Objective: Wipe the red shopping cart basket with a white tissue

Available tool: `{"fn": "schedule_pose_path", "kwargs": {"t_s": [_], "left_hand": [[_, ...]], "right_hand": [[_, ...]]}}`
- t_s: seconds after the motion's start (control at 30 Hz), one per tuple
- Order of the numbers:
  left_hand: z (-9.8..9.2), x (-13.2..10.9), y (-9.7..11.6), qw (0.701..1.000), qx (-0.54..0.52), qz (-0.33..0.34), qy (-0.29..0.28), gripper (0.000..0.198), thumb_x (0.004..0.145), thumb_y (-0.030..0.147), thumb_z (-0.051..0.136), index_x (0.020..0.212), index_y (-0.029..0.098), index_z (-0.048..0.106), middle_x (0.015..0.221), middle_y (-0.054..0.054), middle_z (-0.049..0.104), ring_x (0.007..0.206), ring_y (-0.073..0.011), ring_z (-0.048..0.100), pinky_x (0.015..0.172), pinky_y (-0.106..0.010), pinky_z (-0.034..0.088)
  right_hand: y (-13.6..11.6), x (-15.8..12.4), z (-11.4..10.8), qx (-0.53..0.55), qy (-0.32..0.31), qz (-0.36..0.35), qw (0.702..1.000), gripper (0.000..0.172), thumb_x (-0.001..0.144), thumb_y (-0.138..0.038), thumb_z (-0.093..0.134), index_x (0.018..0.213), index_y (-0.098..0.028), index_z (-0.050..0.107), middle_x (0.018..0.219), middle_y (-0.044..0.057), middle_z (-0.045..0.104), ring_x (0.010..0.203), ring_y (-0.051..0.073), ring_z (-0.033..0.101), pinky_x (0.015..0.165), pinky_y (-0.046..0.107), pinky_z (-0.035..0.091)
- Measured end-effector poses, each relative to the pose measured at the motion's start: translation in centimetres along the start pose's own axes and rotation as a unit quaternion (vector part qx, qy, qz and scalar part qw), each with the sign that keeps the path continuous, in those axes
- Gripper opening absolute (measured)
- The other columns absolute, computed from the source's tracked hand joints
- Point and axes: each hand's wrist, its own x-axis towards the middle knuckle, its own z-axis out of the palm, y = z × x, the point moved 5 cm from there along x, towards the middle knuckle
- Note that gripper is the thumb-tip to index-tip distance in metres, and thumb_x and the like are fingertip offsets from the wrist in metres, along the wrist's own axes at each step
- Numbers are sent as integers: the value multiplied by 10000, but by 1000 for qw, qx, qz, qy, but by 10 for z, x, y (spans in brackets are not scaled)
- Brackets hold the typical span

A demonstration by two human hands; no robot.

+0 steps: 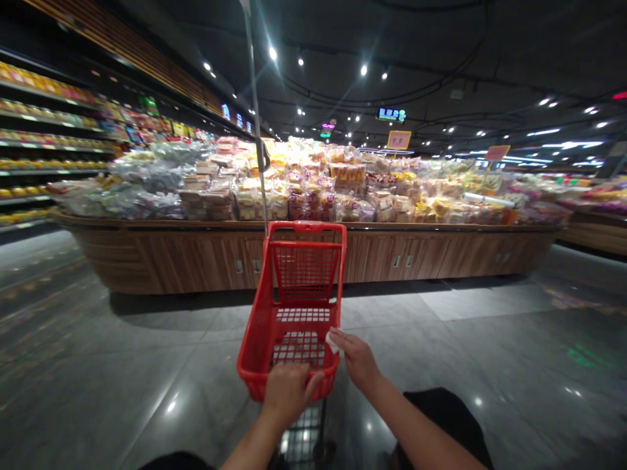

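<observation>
Cart (257,333) just beyond the hands, left hand (289,390) clasped over its near rim, right hand (356,356) pinching white cloth (332,343) at its right rim

From my remote station I could tell this was a shop, most likely a supermarket, since a red shopping cart (298,326) stood before a long wood-panelled surface (416,254) heaped with clear-wrapped packets (353,176). Above them I made out an orange price sign (399,140) reading 9.9, while tiered shelves (53,150) ran along the left, lined with rows of packaged goods (49,106). Under the dark ceiling (416,39), dotted with spotlights (364,70), I saw a lit sign (390,114) hanging over the sales floor.
</observation>
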Motion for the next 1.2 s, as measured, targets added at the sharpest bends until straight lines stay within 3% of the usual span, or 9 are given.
{"fn": "schedule_pose_path", "kwargs": {"t_s": [0.2,0.4,0.5,0.6,0.77,0.87,1.03,1.1,1.2], "left_hand": [[-6,-10,-9,999,-14,36,15,444,896,477,355,663,206,618,654,-34,678,643,-164,616,635,-279,385],[-8,-17,-21,998,-7,56,6,449,890,478,365,608,197,574,610,-23,644,622,-154,601,611,-270,380],[-8,-20,-26,998,3,61,6,432,877,492,382,633,196,579,630,-29,644,646,-169,602,637,-291,392],[-9,-23,-29,997,-9,75,9,422,869,500,393,643,199,584,637,-27,642,649,-173,596,644,-302,391],[-16,-27,-37,994,-41,98,33,393,859,489,425,651,194,581,637,-17,630,638,-157,570,654,-296,373],[-19,-27,-40,993,-39,105,43,413,845,507,448,607,187,558,609,-10,615,617,-153,551,652,-297,358],[-20,-24,-41,993,-32,101,44,468,790,600,488,579,187,548,590,-5,609,612,-152,544,653,-303,335],[-18,-23,-42,995,-34,92,34,477,794,608,477,582,187,546,601,-5,614,625,-154,547,662,-308,327],[-15,-23,-44,995,-39,91,21,491,795,626,460,590,186,540,620,-6,618,642,-158,545,669,-315,315]], "right_hand": [[-24,-26,7,34,-52,-33,998,413,880,-154,476,1259,-311,532,1248,14,589,1116,166,570,929,329,489],[18,19,2,-9,1,44,999,468,829,-70,436,1209,-305,579,1216,1,610,1120,163,569,965,366,465],[25,25,4,-18,24,73,997,469,814,-62,440,1195,-290,594,1230,8,599,1126,179,567,978,394,455],[6,9,11,-5,22,54,998,421,840,-90,439,1188,-258,606,1208,40,614,1125,197,568,971,394,462],[-29,-16,17,27,-54,-24,998,409,871,-148,478,1251,-283,546,1247,27,589,1124,181,564,957,347,471],[-15,-2,9,9,-54,-5,998,404,867,-135,465,1234,-273,563,1241,29,593,1133,185,558,979,374,451],[16,20,3,-26,16,94,995,419,840,-90,437,1187,-255,605,1231,40,598,1145,205,553,994,427,435],[4,13,9,-22,18,91,995,408,841,-95,444,1175,-255,615,1213,43,612,1131,204,563,989,419,442],[-35,-11,22,16,-21,24,999,414,849,-96,445,1207,-245,591,1203,48,619,1118,186,569,971,364,463]]}}
